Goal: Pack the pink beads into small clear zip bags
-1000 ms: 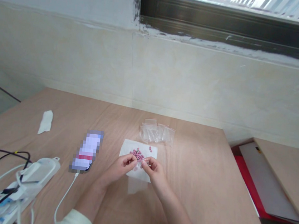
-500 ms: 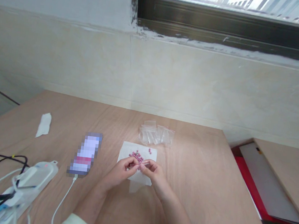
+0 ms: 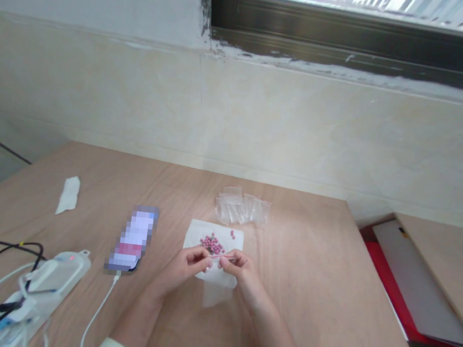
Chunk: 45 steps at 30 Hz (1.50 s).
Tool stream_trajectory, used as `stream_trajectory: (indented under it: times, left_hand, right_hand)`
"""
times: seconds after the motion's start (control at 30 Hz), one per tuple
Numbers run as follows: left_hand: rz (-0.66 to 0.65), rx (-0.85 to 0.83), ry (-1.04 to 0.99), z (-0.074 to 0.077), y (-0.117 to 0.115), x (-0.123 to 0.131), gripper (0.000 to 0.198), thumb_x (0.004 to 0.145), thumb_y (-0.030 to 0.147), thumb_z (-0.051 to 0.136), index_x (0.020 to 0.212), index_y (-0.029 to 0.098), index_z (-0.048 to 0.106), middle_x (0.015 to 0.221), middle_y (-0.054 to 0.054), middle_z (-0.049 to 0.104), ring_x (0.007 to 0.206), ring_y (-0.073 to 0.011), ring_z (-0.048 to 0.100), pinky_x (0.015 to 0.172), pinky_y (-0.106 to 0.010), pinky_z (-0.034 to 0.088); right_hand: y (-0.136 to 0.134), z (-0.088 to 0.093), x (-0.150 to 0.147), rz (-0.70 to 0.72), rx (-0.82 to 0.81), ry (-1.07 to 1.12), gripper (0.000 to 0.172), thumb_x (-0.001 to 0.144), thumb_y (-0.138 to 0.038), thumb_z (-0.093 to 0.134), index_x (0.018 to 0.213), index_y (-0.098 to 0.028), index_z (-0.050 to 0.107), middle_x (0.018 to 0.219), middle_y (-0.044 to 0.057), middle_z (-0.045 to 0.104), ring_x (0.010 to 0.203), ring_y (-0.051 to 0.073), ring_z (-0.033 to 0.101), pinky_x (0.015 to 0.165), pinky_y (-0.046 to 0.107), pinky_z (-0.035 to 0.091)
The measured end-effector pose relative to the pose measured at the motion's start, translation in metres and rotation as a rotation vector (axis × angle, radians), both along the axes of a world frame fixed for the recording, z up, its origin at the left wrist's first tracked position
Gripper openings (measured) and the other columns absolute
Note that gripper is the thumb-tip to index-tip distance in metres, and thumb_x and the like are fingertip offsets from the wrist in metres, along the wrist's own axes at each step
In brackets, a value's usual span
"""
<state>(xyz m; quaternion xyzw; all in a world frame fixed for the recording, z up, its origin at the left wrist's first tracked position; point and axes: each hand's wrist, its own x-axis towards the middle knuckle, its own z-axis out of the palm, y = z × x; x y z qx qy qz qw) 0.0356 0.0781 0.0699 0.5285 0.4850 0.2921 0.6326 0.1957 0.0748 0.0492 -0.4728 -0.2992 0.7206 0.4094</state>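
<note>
My left hand and my right hand meet over the table, each pinching one end of the top strip of a small clear plastic bag that hangs between them. Just beyond my fingers lies a white paper sheet with a heap of small pink beads and a few loose ones. Further back sits a pile of empty clear bags.
A phone on a white cable lies left of the paper. A white power strip with black and white cords fills the near left. A folded white tissue lies far left. Red and white folders sit past the table's right edge.
My hands have drawn slightly toward me and lifted the little bag clear of the paper; its lower part now hangs free. The view has shifted a little.
</note>
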Motion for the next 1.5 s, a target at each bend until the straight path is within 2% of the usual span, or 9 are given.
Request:
stream_trajectory:
  times: [0.33, 0.57, 0.8, 0.93, 1.1, 1.23, 1.33, 1.43, 1.5]
  left_hand:
    - [0.011, 0.025, -0.006, -0.002, 0.001, 0.003, 0.02, 0.074, 0.032, 0.049, 0.065, 0.014, 0.049, 0.061, 0.003, 0.045, 0.061, -0.0093, 0.043, 0.057, -0.019, 0.034]
    - [-0.033, 0.072, 0.05, 0.002, 0.001, 0.012, 0.025, 0.075, 0.036, 0.046, 0.063, 0.014, 0.05, 0.06, 0.003, 0.042, 0.059, -0.0094, 0.04, 0.053, -0.019, 0.032]
    - [-0.009, 0.014, -0.005, -0.005, 0.004, 0.005, 0.023, 0.074, 0.035, 0.047, 0.067, 0.014, 0.05, 0.061, 0.003, 0.044, 0.058, -0.0089, 0.041, 0.054, -0.019, 0.032]
    - [0.065, 0.007, -0.002, -0.01, 0.006, 0.002, 0.025, 0.072, 0.037, 0.05, 0.062, 0.014, 0.046, 0.056, 0.005, 0.042, 0.054, -0.008, 0.04, 0.052, -0.019, 0.032]
    - [0.127, 0.013, 0.035, -0.012, 0.009, -0.001, 0.029, 0.075, 0.042, 0.044, 0.066, 0.015, 0.051, 0.056, 0.003, 0.046, 0.053, -0.0095, 0.042, 0.053, -0.02, 0.033]
    - [0.151, 0.002, 0.119, -0.011, 0.007, -0.008, 0.033, 0.076, 0.044, 0.04, 0.064, 0.015, 0.051, 0.054, 0.003, 0.047, 0.053, -0.0099, 0.042, 0.053, -0.02, 0.032]
    - [0.17, 0.018, 0.157, -0.012, 0.004, -0.014, 0.034, 0.076, 0.044, 0.04, 0.06, 0.016, 0.049, 0.051, 0.005, 0.043, 0.051, -0.0094, 0.039, 0.051, -0.02, 0.03]
    - [0.18, -0.001, 0.16, -0.014, 0.001, -0.019, 0.034, 0.075, 0.045, 0.039, 0.06, 0.016, 0.048, 0.051, 0.005, 0.041, 0.05, -0.0089, 0.038, 0.05, -0.019, 0.029]
    - [0.188, -0.022, 0.153, -0.015, 0.001, -0.021, 0.033, 0.075, 0.045, 0.039, 0.061, 0.016, 0.047, 0.051, 0.006, 0.039, 0.05, -0.0087, 0.037, 0.05, -0.019, 0.028]
  right_hand:
    - [0.002, 0.002, 0.0, 0.016, 0.043, -0.02, 0.025, 0.054, -0.036, 0.069, 0.065, -0.015, 0.059, 0.061, -0.001, 0.059, 0.055, 0.01, 0.049, 0.055, 0.022, 0.035]
    - [0.002, 0.004, -0.004, -0.029, 0.047, -0.061, 0.022, 0.049, -0.03, 0.072, 0.055, -0.015, 0.057, 0.053, -0.003, 0.056, 0.051, 0.008, 0.047, 0.053, 0.021, 0.033]
    - [0.004, -0.004, 0.004, 0.01, -0.018, -0.059, 0.027, 0.054, -0.039, 0.068, 0.061, -0.014, 0.06, 0.053, -0.001, 0.057, 0.049, 0.009, 0.047, 0.05, 0.021, 0.032]
    - [0.0, -0.007, 0.003, 0.023, 0.002, -0.08, 0.031, 0.057, -0.043, 0.065, 0.066, -0.014, 0.06, 0.055, 0.0, 0.056, 0.048, 0.009, 0.046, 0.049, 0.021, 0.031]
    - [0.004, -0.009, 0.007, -0.001, 0.033, -0.15, 0.035, 0.054, -0.048, 0.064, 0.053, -0.015, 0.051, 0.048, -0.002, 0.05, 0.042, 0.008, 0.04, 0.045, 0.021, 0.027]
    - [0.046, -0.009, 0.031, -0.214, 0.139, -0.385, 0.035, 0.059, -0.051, 0.055, 0.059, -0.017, 0.049, 0.051, -0.002, 0.049, 0.045, 0.011, 0.042, 0.046, 0.023, 0.029]
    - [0.081, -0.009, 0.049, -0.37, 0.254, -0.762, 0.033, 0.067, -0.047, 0.047, 0.072, -0.015, 0.052, 0.067, 0.005, 0.055, 0.064, 0.018, 0.049, 0.058, 0.028, 0.034]
    - [0.086, -0.011, 0.051, -0.452, 0.298, -1.27, 0.033, 0.064, -0.035, 0.052, 0.087, -0.01, 0.054, 0.088, 0.015, 0.054, 0.086, 0.027, 0.045, 0.07, 0.034, 0.031]
    - [0.074, -0.015, 0.043, -0.362, 0.361, -1.429, 0.026, 0.067, -0.028, 0.05, 0.086, -0.012, 0.056, 0.09, 0.014, 0.053, 0.087, 0.027, 0.043, 0.071, 0.035, 0.029]
